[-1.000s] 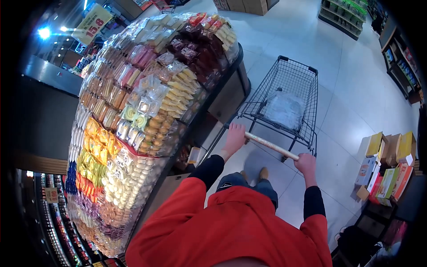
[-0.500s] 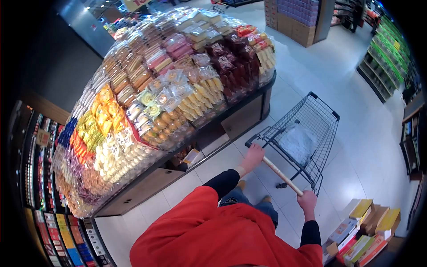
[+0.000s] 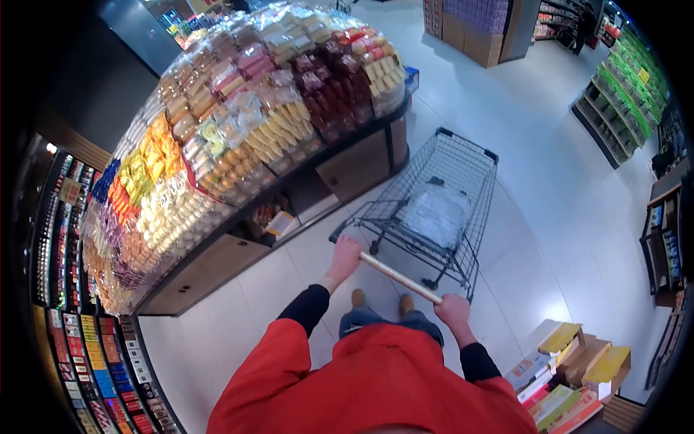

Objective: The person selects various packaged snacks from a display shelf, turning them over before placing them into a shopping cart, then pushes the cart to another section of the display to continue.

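Both of my hands grip the light-coloured handle (image 3: 400, 276) of a black wire shopping cart (image 3: 483, 189). My left hand (image 3: 347, 254) is wrapped round the handle's left end, near the packed display. Round the right end, my right hand (image 3: 453, 309) is closed. A clear, crumpled plastic bag (image 3: 435, 214) lies in the cart's basket; what it contains, if anything, I cannot make out. My red-sleeved arms reach forward, and my shoes show on the floor below the handle.
A curved counter (image 3: 361, 170) piled with packaged snacks (image 3: 253, 123) runs along the left. Cardboard boxes (image 3: 564, 376) stand at the lower right. Farther off are a green-lit shelf (image 3: 614, 108), a stack of cartons (image 3: 470, 32) and a person (image 3: 584, 29). Shelves of boxed goods (image 3: 108, 369) fill the lower left.
The cart and both hands have shifted left in view, with the cart's front now closer to the counter's end. My grip on the handle stays the same.
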Tool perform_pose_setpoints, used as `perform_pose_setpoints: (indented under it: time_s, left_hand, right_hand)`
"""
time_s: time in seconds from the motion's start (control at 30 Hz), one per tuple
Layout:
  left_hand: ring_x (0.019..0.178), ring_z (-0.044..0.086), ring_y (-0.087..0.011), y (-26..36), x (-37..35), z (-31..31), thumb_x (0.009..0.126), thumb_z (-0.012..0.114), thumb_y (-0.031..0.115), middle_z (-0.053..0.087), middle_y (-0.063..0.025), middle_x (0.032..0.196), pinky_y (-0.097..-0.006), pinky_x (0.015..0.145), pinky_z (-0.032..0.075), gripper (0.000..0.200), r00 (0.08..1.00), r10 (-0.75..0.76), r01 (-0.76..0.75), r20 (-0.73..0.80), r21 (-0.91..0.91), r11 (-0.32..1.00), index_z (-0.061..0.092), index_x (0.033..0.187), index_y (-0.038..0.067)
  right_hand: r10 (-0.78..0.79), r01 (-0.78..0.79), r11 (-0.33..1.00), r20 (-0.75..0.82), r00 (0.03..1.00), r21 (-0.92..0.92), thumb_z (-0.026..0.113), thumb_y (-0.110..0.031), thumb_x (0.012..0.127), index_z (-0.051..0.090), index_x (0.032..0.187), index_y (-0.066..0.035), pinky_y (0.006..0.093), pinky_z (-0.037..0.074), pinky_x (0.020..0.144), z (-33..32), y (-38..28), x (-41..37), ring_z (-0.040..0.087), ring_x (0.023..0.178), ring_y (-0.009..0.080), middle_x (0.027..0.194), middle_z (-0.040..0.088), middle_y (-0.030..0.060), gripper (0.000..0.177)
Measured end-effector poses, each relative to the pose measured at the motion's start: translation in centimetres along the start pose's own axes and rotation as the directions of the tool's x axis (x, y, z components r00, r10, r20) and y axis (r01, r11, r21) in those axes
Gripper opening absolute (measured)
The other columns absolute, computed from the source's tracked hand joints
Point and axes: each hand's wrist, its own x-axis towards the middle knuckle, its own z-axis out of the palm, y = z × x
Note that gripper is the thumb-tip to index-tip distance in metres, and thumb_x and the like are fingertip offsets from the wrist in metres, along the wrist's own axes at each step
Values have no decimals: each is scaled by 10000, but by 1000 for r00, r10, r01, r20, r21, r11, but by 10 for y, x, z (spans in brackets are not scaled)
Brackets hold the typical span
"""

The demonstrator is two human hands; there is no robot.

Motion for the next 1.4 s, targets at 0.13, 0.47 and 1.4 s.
perform_pose_setpoints:
  time_s: [0.13, 0.47, 1.4]
  left_hand:
    - [926, 608, -315, 43, -36, -6, 666, 740, 89, 652, -132, 815, -434, 930, 435, 96, 996, -92, 93, 10, -37, 995, 703, 748, 53]
    - [880, 604, -308, 161, -144, 6, 642, 751, 82, 645, -120, 801, -436, 895, 443, 129, 960, -255, 246, -118, -83, 966, 656, 728, 67]
    - [949, 699, -412, 459, -246, 13, 893, 626, 440, 734, -212, 1016, -509, 833, 554, 410, 663, -293, 705, 689, -442, 555, 746, 1077, 94]
  right_hand:
    - [-46, 47, 999, 66, 997, -21, 653, -419, 834, 764, 799, -135, 465, 572, 659, -8, 29, -22, 713, 734, 341, 763, 721, 127, 306]
    - [-205, 237, 953, 171, 964, -189, 636, -374, 840, 764, 818, -142, 454, 579, 668, -12, 116, -78, 718, 733, 326, 764, 724, 115, 266]
    - [-667, 831, 454, 495, 556, -322, 696, -328, 734, 762, 796, -214, 442, 567, 656, -84, 270, 29, 711, 735, 307, 780, 734, 59, 145]
